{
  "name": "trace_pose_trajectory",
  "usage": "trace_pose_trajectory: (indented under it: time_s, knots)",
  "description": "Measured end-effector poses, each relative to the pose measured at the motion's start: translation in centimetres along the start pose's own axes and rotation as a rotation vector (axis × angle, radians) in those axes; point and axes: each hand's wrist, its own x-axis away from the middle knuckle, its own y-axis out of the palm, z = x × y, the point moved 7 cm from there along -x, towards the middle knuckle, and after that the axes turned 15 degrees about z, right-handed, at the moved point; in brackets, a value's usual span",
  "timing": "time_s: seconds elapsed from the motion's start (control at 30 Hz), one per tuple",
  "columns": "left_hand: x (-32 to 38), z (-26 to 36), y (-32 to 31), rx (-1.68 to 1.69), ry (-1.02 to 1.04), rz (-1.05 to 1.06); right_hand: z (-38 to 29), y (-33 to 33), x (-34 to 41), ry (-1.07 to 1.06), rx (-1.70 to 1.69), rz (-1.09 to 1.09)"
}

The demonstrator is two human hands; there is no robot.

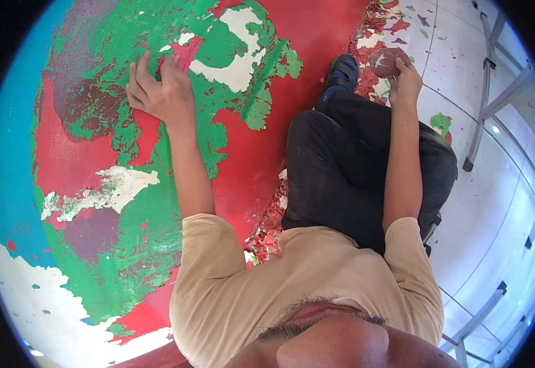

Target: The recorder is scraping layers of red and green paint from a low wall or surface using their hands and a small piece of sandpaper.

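My left hand (164, 89) is against the painted wall (244, 152), its fingers bent and apart. Its thumb side is beside a pink-red patch (189, 51) in the peeling green paint (216, 41), and I cannot tell whether it touches that patch. In my right hand (406, 83), between thumb and fingers, is a flat, roundish reddish-brown piece (383, 63) with pale patches. Its material is not plain from here. The right hand is out over the floor, beyond my bent legs. White areas (230, 76) show where the green and red layers have come off.
Red, white and green paint flakes (267, 234) lie along the foot of the wall. More chips, including a green one (441, 123), are scattered on the pale tiled floor (492, 193). Metal frame legs (476, 133) stand at right. My shod foot (342, 73) rests near the wall.
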Motion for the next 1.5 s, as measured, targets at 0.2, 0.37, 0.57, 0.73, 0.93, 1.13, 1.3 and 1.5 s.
trace_pose_trajectory:
  time_s: [0.2, 0.37, 0.57, 0.73, 0.93, 1.13, 1.3, 1.5]
  knots:
    - [0.3, 0.2, 0.7, -0.076, -0.098, -0.081, 0.2, -0.1, -0.2, -0.024, -0.001, -0.012]
    - [0.7, 0.4, 0.3, 0.187, -0.046, -0.344, 0.2, -0.2, -0.4, -0.009, -0.013, 0.003]
    - [-1.4, 0.2, -1.1, 0.153, -0.079, -0.086, 0.6, -0.3, -0.6, -0.018, -0.014, -0.01]
    - [-0.5, 0.4, 0.1, 0.031, 0.03, -0.002, 0.4, -0.2, -0.5, -0.039, -0.021, -0.033]
    - [0.7, 0.3, 1.4, -0.136, -0.119, 0.03, 0.3, -0.3, 0.1, -0.031, 0.01, -0.013]
    - [0.3, 1.7, 1.1, -0.017, -0.105, -0.144, 0.5, -0.6, -0.6, -0.015, -0.015, -0.014]
    - [1.8, 2.6, 0.9, 0.361, 0.024, -0.276, 0.7, -0.3, -0.4, -0.024, 0.008, -0.023]
    - [1.3, 2.8, 2.0, -0.103, 0.075, -0.206, -0.3, 0.1, 0.3, -0.05, 0.017, 0.001]
